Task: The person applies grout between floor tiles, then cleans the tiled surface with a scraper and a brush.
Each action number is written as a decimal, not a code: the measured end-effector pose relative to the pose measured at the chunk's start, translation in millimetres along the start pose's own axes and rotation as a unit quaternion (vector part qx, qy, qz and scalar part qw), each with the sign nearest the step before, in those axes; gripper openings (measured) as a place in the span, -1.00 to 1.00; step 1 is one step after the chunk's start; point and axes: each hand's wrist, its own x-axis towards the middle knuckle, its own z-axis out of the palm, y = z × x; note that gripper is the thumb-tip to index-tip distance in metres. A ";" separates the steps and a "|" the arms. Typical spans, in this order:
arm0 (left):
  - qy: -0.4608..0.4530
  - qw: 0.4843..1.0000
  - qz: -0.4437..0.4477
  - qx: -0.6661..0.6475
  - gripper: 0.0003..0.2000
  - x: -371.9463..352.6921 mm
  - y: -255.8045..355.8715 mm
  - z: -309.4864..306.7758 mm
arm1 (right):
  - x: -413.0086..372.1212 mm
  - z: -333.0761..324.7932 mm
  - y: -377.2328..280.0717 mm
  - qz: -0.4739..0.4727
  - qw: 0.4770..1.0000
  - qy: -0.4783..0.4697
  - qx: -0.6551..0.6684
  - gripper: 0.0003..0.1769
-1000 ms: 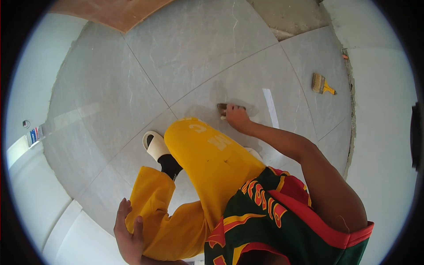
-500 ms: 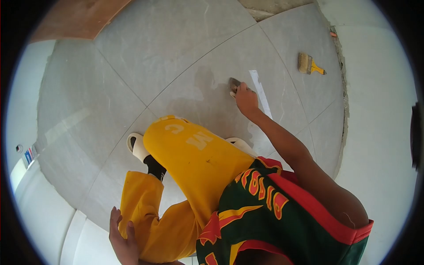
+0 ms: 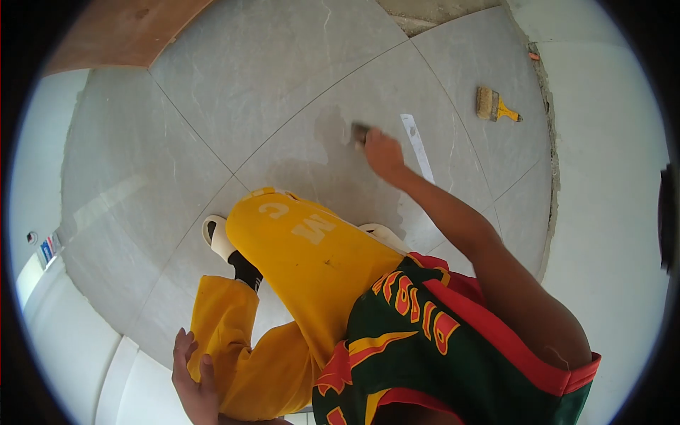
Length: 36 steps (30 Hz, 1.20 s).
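One dark tool (image 3: 359,132) sits in the grip of the right hand (image 3: 384,154), its flat end jutting past the curled fingers, away from the wrist and toward the upper left of the view. That end is blurred, and I cannot tell whether it touches the tiled floor (image 3: 283,64). The tool is at the right edge of a darker patch (image 3: 329,134) on the tile, beyond the bent knee of the yellow trousers (image 3: 304,241). Just beside the right hand, on its other side, lies a bright strip (image 3: 416,145); whether it is paper or reflected light is unclear.

The left hand (image 3: 196,382) is well apart from the tool, loosely open, thumb away from the fingers, beside the lower trouser leg; contact there cannot be made out. A yellow-handled brush (image 3: 498,104) lies on the floor farther right, near the wall (image 3: 602,177).
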 end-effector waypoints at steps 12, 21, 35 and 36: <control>-0.136 0.983 -0.122 0.024 -0.53 13.1 -72.6 -9.6 | 4.1 -16.5 81.7 0.109 0.993 -0.044 -0.026 -0.79; -0.127 0.975 -0.182 0.022 -0.54 10.6 -74.8 -15.4 | -59.9 -3.2 63.6 0.057 0.991 -0.112 -0.041 -0.83; -0.131 0.979 -0.151 0.044 -0.56 12.6 -76.2 -14.1 | -56.1 -16.1 92.3 0.115 0.989 -0.087 -0.031 -0.84; -0.126 0.981 -0.142 0.042 -0.56 9.4 -80.3 -13.9 | -64.0 -16.2 91.9 0.108 0.988 -0.102 -0.033 -0.84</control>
